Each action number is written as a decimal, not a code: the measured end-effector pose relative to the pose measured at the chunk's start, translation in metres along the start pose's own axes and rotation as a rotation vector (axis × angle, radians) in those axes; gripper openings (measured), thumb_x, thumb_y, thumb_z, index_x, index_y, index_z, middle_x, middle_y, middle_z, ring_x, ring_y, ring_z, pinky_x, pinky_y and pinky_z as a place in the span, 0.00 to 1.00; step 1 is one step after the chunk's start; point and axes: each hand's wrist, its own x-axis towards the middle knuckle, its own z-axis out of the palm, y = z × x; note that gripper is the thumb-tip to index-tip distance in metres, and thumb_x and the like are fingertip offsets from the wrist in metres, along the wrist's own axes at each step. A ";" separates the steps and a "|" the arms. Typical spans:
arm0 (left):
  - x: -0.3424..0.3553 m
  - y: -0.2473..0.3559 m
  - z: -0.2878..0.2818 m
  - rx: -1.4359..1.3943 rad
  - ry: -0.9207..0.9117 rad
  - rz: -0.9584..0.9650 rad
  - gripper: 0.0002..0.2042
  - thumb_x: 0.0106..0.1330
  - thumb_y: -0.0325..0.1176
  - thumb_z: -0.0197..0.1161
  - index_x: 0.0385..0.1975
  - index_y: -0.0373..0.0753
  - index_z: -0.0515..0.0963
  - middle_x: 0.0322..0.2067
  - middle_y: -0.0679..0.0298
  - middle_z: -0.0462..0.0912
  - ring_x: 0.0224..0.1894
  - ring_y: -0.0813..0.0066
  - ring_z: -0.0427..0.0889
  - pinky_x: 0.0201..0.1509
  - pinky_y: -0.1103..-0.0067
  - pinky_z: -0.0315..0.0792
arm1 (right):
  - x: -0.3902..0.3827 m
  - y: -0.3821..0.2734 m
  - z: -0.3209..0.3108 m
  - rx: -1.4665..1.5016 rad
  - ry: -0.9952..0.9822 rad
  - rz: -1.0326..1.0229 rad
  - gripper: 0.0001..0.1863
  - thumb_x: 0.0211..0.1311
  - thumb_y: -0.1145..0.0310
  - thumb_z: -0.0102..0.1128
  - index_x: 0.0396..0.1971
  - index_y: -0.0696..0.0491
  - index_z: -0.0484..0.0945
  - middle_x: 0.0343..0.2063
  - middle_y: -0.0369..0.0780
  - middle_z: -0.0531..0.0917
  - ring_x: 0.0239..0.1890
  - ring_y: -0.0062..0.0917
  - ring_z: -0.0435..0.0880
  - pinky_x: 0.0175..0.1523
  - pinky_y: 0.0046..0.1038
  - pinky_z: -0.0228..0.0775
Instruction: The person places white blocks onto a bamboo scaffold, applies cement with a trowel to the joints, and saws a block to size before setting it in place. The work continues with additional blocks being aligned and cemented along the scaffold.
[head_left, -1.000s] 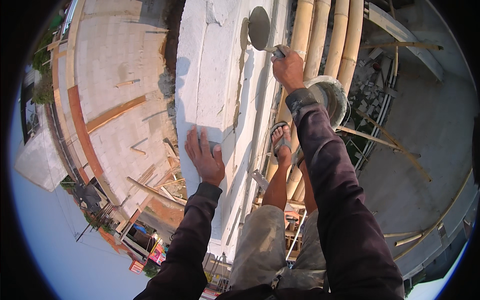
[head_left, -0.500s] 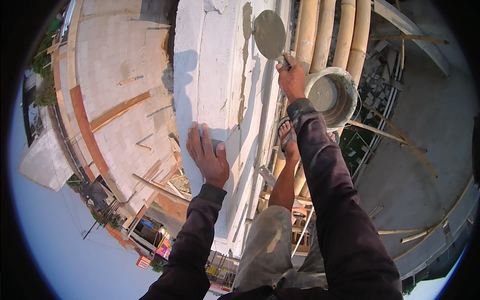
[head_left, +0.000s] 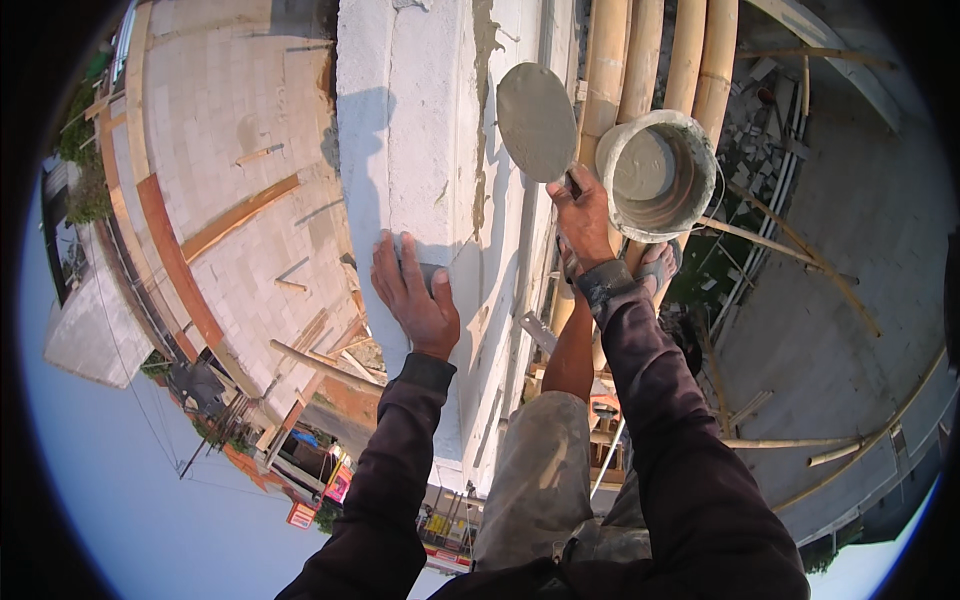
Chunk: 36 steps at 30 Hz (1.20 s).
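A round trowel (head_left: 537,120), its face coated in grey mortar, stands against the white rendered wall (head_left: 415,150), just left of the bamboo scaffold poles (head_left: 640,70). The right hand (head_left: 583,215) is closed around its handle. Just right of that hand a plaster-crusted bucket (head_left: 657,175) sits among the poles, with wet grey mortar inside it. A sandalled foot (head_left: 655,270) rests on the bamboo below the bucket. The left hand (head_left: 415,295) lies flat and spread on the wall, holding nothing, well apart from the right. Far below lie a paved yard (head_left: 830,330) and a brick-walled building (head_left: 230,170).
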 end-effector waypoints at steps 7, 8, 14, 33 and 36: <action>-0.002 -0.003 0.002 -0.003 -0.003 0.004 0.27 0.76 0.39 0.47 0.71 0.31 0.61 0.70 0.42 0.58 0.72 0.40 0.56 0.74 0.53 0.48 | 0.019 -0.009 0.025 -0.245 0.137 -0.091 0.20 0.56 0.85 0.61 0.50 0.57 0.81 0.39 0.47 0.82 0.39 0.39 0.84 0.44 0.36 0.77; -0.003 -0.003 0.002 -0.009 0.000 0.005 0.28 0.76 0.41 0.47 0.71 0.32 0.61 0.71 0.43 0.58 0.73 0.40 0.55 0.74 0.52 0.47 | 0.018 -0.016 0.029 -0.266 0.145 -0.138 0.20 0.56 0.85 0.61 0.49 0.57 0.81 0.38 0.47 0.82 0.38 0.41 0.84 0.43 0.37 0.77; 0.000 -0.002 0.002 -0.030 -0.002 0.004 0.29 0.76 0.44 0.47 0.71 0.33 0.61 0.71 0.44 0.57 0.74 0.41 0.53 0.75 0.51 0.46 | -0.040 -0.039 0.024 -0.197 0.070 -0.042 0.21 0.55 0.85 0.63 0.51 0.56 0.80 0.39 0.47 0.81 0.40 0.41 0.84 0.45 0.35 0.75; 0.003 0.003 0.000 0.019 -0.001 -0.004 0.27 0.75 0.39 0.47 0.70 0.31 0.62 0.70 0.43 0.59 0.72 0.41 0.56 0.73 0.53 0.51 | -0.038 -0.082 -0.037 -0.399 -0.126 -0.045 0.23 0.53 0.72 0.70 0.52 0.56 0.81 0.37 0.45 0.83 0.33 0.38 0.82 0.44 0.39 0.75; 0.001 0.002 0.000 0.018 -0.008 -0.001 0.27 0.75 0.38 0.47 0.70 0.31 0.62 0.70 0.42 0.59 0.72 0.41 0.56 0.74 0.53 0.50 | 0.067 -0.066 -0.044 -0.461 -0.170 -0.090 0.22 0.54 0.69 0.69 0.50 0.57 0.81 0.35 0.47 0.85 0.36 0.39 0.84 0.46 0.38 0.75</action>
